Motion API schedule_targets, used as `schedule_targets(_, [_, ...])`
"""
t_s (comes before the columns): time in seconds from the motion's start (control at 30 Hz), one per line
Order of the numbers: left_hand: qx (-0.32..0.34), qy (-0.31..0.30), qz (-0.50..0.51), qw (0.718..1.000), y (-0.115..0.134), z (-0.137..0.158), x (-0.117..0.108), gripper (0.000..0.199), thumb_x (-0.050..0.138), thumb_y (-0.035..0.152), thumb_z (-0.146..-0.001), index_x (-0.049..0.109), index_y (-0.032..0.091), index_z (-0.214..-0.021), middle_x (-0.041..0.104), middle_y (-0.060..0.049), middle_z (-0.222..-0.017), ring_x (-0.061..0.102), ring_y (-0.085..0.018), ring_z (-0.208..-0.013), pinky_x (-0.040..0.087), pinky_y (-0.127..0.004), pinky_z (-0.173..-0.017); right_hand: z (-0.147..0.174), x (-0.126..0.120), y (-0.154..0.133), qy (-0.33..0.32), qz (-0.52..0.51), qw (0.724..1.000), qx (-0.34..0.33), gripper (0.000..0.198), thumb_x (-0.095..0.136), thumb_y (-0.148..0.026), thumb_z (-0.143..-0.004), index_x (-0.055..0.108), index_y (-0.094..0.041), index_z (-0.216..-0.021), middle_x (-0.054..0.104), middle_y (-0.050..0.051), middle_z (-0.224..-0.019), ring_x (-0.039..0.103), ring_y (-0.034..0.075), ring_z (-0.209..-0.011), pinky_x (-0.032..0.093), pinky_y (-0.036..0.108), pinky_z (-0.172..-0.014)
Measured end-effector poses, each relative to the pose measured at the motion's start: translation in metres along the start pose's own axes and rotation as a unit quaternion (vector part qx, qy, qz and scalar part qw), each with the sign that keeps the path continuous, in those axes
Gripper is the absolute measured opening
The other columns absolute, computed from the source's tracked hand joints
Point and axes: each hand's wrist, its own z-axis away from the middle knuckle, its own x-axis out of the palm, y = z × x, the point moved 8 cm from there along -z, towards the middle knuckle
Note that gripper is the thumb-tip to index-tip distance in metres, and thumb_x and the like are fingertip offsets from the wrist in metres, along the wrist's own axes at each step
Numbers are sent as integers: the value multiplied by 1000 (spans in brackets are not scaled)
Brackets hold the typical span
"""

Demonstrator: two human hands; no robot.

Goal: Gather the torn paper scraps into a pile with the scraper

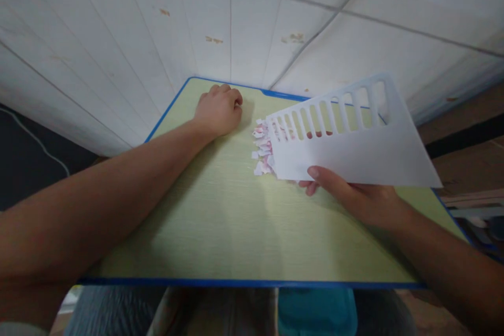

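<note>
Pale green with a blue edge, the table (220, 231) fills the middle of the view. Nearest, below its front edge, a grey-clothed leg (114, 310) shows at the left and a teal bin (317, 310) right of centre. From the right side the right hand (366, 199) reaches over the table, gripping a white sheet (354, 160). Its thumb (315, 172) lies on the upper face close to the near edge and the fingers (311, 188) run underneath, so the sheet is pinched between them; fingertips poke out past that edge, and others show through the slots. These slots form a row along the sheet's far side, taller toward the right. At its narrower left end, left of the fingers, sits a cluster of pink and white scraps (263, 149), partly seen through the first slots; whether they touch the sheet I cannot tell. Farther off, near the far left corner, the left hand (219, 109) rests on the table in a loose fist, well apart from the sheet. Beyond, a grey cable (326, 23) slants up the whitish wall (208, 10).
</note>
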Motion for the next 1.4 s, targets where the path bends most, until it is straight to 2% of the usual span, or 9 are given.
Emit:
schedule_targets(0.13, [3, 0, 7, 1000, 1, 0, 0, 29, 61, 20, -103, 84, 26, -121, 76, -13, -131, 63, -40, -139, 55, -57, -116, 1, 0, 7, -2, 28, 1000, 9, 35, 73, -43, -109, 80, -36, -75, 85, -2, -77, 85, 29, -82, 70, 45, -91])
schedule_targets(0.3, [-5, 12, 27, 1000, -3, -3, 7, 30, 63, 22, -104, 85, 30, -122, 75, -12, -131, 61, -42, -141, 51, -61, -122, 1, 1, 12, -25, 57, 998, 16, 39, 72, -50, -110, 79, -35, -74, 85, 0, -80, 84, 31, -85, 67, 47, -96])
schedule_targets(0.5, [13, 6, 27, 1000, 3, 0, 2, 31, 62, 21, -106, 84, 31, -124, 75, -11, -133, 62, -41, -142, 47, -61, -127, 1, 0, -2, -39, 37, 999, -4, 41, 74, -48, -107, 77, -36, -69, 81, -2, -73, 82, 27, -76, 67, 40, -83])
schedule_targets(0.67, [25, -16, 1, 1000, 11, 4, -4, 29, 58, 15, -110, 81, 19, -126, 75, -14, -141, 63, -37, -141, 47, -56, -129, -3, -2, -3, -18, 2, 1000, 0, 46, 71, -48, -111, 77, -35, -68, 86, -2, -83, 85, 27, -88, 66, 42, -102])
schedule_targets(0.87, [23, -6, 19, 1000, 3, 0, 1, 31, 60, 16, -107, 83, 29, -121, 76, -9, -137, 64, -36, -139, 50, -53, -125, -7, 1, 4, -19, 22, 999, 19, 45, 70, -51, -109, 75, -34, -68, 85, 0, -80, 85, 28, -86, 66, 44, -95])
schedule_targets(1.0, [34, -19, -3, 999, 8, 2, -1, 32, 58, 17, -108, 83, 23, -127, 76, -14, -139, 65, -38, -138, 52, -55, -123, -6, 2, 4, -26, 52, 998, 19, 46, 74, -51, -105, 71, -32, -64, 83, 1, -77, 82, 28, -80, 66, 42, -90])
schedule_targets(1.13, [32, -36, -33, 998, 15, 5, -7, 35, 54, 17, -110, 81, 16, -131, 75, -17, -142, 66, -36, -139, 53, -53, -121, -4, 2, 3, -39, 14, 999, 17, 42, 76, -47, -106, 72, -32, -67, 86, 1, -81, 82, 26, -77, 68, 38, -78])
schedule_targets(1.23, [36, -38, -25, 998, 13, 6, -7, 37, 52, 19, -110, 82, 22, -131, 76, -14, -142, 66, -35, -139, 53, -54, -121, -3, 1, 1, -50, -17, 999, 7, 43, 76, -47, -110, 74, -31, -70, 86, 1, -81, 83, 26, -75, 68, 39, -75])
schedule_targets(1.4, [48, -6, 21, 999, 4, 2, -2, 36, 57, 25, -105, 83, 34, -129, 79, -9, -131, 65, -39, -136, 53, -60, -118, -7, -5, -1, -14, -9, 1000, -6, 56, 69, -56, -116, 71, -32, -64, 86, 1, -82, 85, 29, -83, 69, 45, -92])
